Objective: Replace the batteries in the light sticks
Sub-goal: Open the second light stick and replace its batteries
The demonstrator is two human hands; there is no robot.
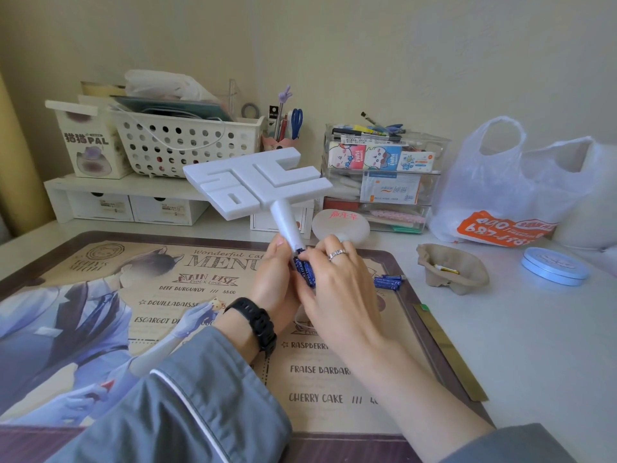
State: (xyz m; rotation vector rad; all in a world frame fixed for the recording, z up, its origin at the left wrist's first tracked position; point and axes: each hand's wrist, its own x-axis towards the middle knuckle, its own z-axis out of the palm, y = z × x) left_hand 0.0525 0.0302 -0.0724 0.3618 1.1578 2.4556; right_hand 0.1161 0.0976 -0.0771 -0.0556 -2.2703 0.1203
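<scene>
White perforated basket [187, 145] sits on a low shelf at the desk's back-left edge, cat-print box [87, 145] just left of it. Printed menu mat [173, 295] covers the desk's front-left and centre. Left hand [275, 279], black watch [255, 320] on the wrist, is wrapped around the lower handle of the white light stick [257, 182], which is tilted with its flat logo head up and back, off the mat. Right hand [334, 285], ring on one finger, is closed on blue batteries [305, 270] at the handle's open bottom end; fingers of both hands touching there. How far the batteries sit inside the handle: can't tell. More blue batteries [389, 281] lie on the mat's right edge, just right of the right hand. Brown paper-pulp cup [450, 267] farther right on bare desk, something small inside. Clear drawer stack [384, 178] at the back edge behind it. White plastic bag [507, 192] and blue round tin [554, 265] near the desk's right edge.
</scene>
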